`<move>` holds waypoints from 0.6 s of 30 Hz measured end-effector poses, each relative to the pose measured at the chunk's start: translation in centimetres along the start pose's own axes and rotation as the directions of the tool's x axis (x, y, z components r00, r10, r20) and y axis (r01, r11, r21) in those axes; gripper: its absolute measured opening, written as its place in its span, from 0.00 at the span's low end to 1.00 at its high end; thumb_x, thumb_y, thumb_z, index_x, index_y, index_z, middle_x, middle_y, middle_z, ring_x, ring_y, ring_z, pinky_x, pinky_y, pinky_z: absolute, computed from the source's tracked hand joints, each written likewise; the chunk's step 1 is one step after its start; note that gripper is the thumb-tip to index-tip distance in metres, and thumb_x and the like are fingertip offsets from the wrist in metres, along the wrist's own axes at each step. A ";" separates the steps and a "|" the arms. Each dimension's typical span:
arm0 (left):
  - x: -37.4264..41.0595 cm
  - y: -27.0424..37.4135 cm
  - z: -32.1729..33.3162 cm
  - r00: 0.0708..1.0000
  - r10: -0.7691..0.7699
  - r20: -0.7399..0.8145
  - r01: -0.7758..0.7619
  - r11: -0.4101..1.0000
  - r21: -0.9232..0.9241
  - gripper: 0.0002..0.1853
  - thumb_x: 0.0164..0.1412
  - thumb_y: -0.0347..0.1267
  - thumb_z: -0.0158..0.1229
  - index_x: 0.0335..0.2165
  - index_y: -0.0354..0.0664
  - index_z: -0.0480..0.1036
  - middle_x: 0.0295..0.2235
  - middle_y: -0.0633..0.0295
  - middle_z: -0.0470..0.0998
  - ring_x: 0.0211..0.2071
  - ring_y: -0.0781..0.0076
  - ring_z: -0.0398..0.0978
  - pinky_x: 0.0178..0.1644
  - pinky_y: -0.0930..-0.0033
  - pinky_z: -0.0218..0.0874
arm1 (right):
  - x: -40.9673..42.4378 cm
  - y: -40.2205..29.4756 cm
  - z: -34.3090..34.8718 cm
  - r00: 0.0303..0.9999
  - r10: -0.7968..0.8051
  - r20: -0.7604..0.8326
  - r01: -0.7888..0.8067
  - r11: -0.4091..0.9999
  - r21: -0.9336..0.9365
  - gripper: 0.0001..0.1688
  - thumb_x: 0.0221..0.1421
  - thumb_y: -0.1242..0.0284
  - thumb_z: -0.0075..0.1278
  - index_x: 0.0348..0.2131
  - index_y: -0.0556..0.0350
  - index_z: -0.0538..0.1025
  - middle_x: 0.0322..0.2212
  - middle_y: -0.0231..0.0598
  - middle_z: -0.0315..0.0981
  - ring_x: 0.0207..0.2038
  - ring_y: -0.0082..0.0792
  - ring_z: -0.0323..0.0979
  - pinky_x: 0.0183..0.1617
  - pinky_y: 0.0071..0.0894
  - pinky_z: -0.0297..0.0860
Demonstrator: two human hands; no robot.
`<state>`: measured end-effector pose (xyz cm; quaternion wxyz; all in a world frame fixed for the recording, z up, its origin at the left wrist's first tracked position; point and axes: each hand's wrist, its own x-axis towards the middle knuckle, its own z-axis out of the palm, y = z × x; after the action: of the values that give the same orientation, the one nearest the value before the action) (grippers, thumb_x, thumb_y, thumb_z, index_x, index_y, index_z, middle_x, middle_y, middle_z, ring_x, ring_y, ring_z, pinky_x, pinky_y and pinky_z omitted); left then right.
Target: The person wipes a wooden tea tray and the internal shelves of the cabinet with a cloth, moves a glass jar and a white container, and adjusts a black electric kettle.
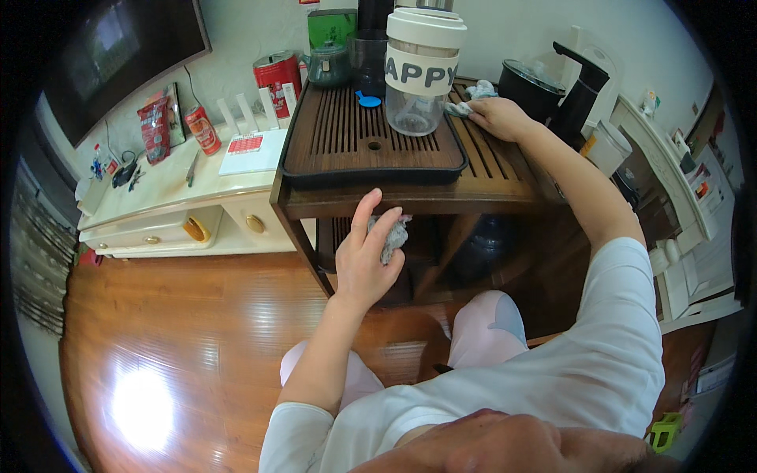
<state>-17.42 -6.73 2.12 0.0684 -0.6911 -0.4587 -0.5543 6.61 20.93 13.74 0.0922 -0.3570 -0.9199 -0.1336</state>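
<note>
My left hand is raised before the front edge of a wooden tea table, with a crumpled grey wad, perhaps cloth or tissue, held against its palm. On the slatted right part of the table top, my right hand grips a pale cloth. Beside that cloth stands a clear cup with a white lid, on a dark slatted tea tray. A small blue plastic piece lies on the tray. Behind it are a green teapot and a dark-tinted clear container.
Right of my right hand stand a black lidded pot and a black spouted appliance. A white router, a red can and a snack bag rest on the low cabinet at left. A large dark bottle sits below.
</note>
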 end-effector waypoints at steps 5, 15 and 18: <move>-0.1 0.3 -0.1 1.000 0.005 -0.022 -0.006 1.000 -0.017 0.29 0.38 0.19 0.56 0.45 0.40 0.70 0.57 0.50 0.60 0.40 0.54 0.74 0.40 0.65 0.67 | -5.2 -2.7 -2.6 0.998 -0.056 -0.015 0.057 0.997 0.046 0.13 0.59 0.66 0.43 0.34 0.57 0.73 0.32 0.47 0.73 0.37 0.50 0.70 0.41 0.45 0.67; -1.2 2.4 0.1 0.989 -0.014 -0.145 -0.006 0.990 -0.138 0.31 0.39 0.20 0.57 0.48 0.39 0.66 0.56 0.49 0.61 0.46 0.52 0.72 0.46 0.64 0.66 | -13.6 -11.1 -10.3 0.985 0.123 -0.118 -0.038 0.832 0.553 0.16 0.61 0.67 0.44 0.33 0.65 0.74 0.19 0.37 0.68 0.23 0.29 0.65 0.28 0.29 0.62; -1.6 4.5 0.1 0.967 0.129 -0.218 -0.176 0.961 -0.214 0.37 0.40 0.23 0.63 0.52 0.42 0.62 0.55 0.46 0.60 0.45 0.51 0.70 0.45 0.62 0.65 | -14.8 -16.1 -11.8 0.983 0.051 -0.175 0.082 0.733 0.675 0.15 0.60 0.68 0.45 0.36 0.65 0.74 0.21 0.36 0.71 0.25 0.24 0.67 0.30 0.26 0.65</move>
<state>-14.08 -10.14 2.68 0.0763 -0.6679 -0.3266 -0.6644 7.34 -3.54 18.10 0.2985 -0.2771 -0.8956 0.1788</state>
